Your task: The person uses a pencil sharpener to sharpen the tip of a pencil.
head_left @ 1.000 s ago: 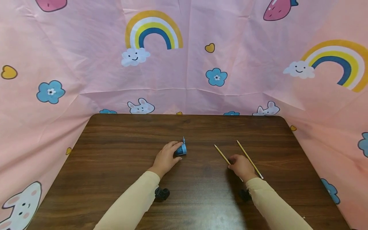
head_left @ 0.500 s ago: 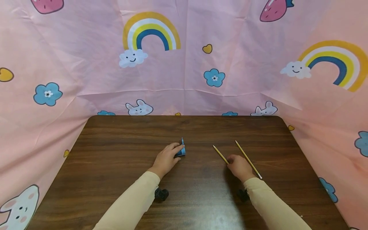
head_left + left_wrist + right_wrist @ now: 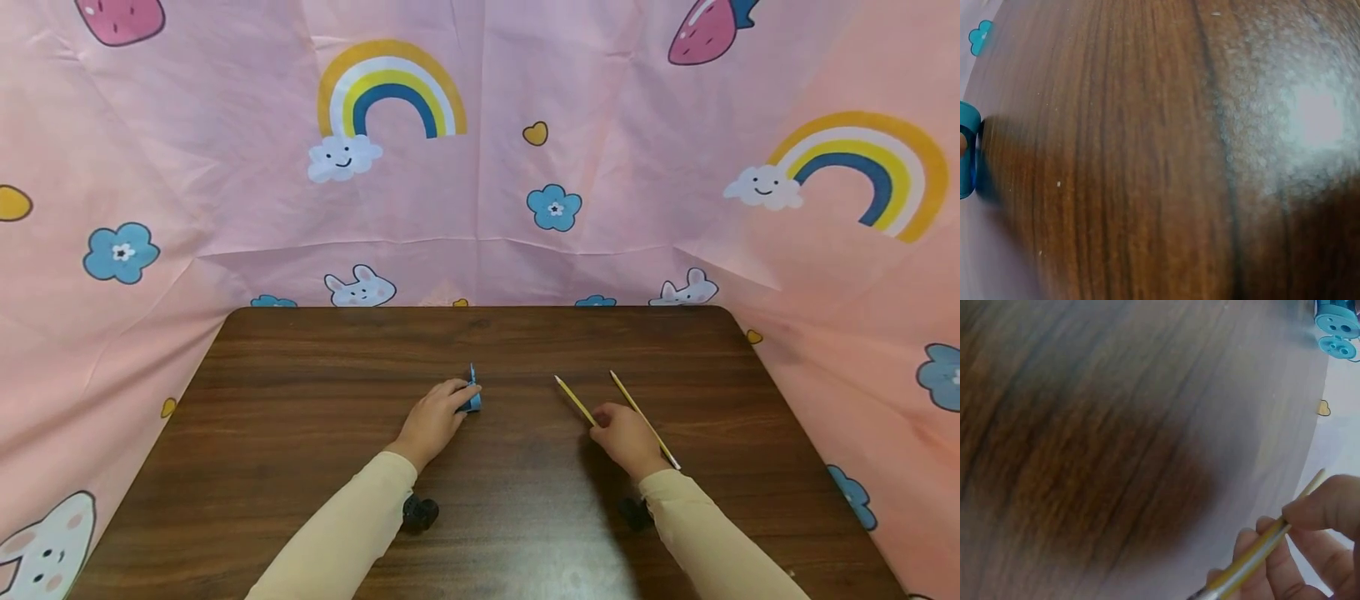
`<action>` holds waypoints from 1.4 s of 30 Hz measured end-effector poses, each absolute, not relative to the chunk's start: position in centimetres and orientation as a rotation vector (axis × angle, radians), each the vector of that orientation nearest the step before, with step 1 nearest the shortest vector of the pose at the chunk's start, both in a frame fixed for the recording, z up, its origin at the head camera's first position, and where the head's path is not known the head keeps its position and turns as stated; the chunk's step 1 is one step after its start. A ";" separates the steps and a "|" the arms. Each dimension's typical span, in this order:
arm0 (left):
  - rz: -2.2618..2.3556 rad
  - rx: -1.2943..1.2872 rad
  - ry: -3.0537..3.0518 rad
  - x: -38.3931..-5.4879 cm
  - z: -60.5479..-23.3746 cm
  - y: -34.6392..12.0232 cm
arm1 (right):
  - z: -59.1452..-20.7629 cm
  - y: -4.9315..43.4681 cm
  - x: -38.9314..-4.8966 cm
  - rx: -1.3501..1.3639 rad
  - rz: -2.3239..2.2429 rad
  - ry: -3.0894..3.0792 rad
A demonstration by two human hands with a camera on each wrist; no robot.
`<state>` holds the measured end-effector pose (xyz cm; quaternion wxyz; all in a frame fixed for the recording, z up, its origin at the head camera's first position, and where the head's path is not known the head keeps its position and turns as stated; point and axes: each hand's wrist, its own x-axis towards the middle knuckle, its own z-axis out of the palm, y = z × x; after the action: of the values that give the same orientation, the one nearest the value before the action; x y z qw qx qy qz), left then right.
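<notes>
My left hand (image 3: pixel 433 419) grips a small blue pencil sharpener (image 3: pixel 473 402) near the middle of the table. Its lid stands flipped out, and two holes show in its end face (image 3: pixel 1337 325) in the right wrist view. In the left wrist view only part of the sharpener (image 3: pixel 967 119) shows at the left edge, with a bit of finger. My right hand (image 3: pixel 627 437) pinches a yellow pencil (image 3: pixel 574 400) between thumb and fingers, its tip pointing away to the upper left. The right wrist view shows the pencil (image 3: pixel 1250 559) across the fingers. A second yellow pencil (image 3: pixel 633 402) lies just right of that hand.
The brown wooden table (image 3: pixel 337 350) has its far edge against a pink patterned cloth (image 3: pixel 502 183), which hangs behind and along both sides. Black wrist devices, such as the left one (image 3: pixel 420 512), hang beneath both sleeves.
My right hand has taken a firmer pinch on the pencil, whose rear end has gone out of sight. My left fingers cover more of the sharpener. The head view has shifted slightly.
</notes>
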<state>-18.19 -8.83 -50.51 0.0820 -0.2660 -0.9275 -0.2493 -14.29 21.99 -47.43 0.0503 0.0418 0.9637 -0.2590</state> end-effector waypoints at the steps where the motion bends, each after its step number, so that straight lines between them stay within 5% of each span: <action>1: -0.750 -0.798 -2.763 -18.1 -50.5 -8.9 | -47.4 22.0 -14.3 0.130 -0.802 2.933; 20: -0.692 -0.981 -2.606 -17.5 -50.1 -9.6 | -46.4 21.8 -14.0 0.108 -0.796 2.991; 42: -0.601 -1.133 -2.265 -16.7 -47.6 -10.0 | -44.9 21.4 -13.6 -0.267 -0.699 3.268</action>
<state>-16.70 -9.98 -47.65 0.2660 -0.4195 -0.8389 -0.2226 -13.62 21.42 -44.89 -0.1052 -0.0792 0.9694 -0.2074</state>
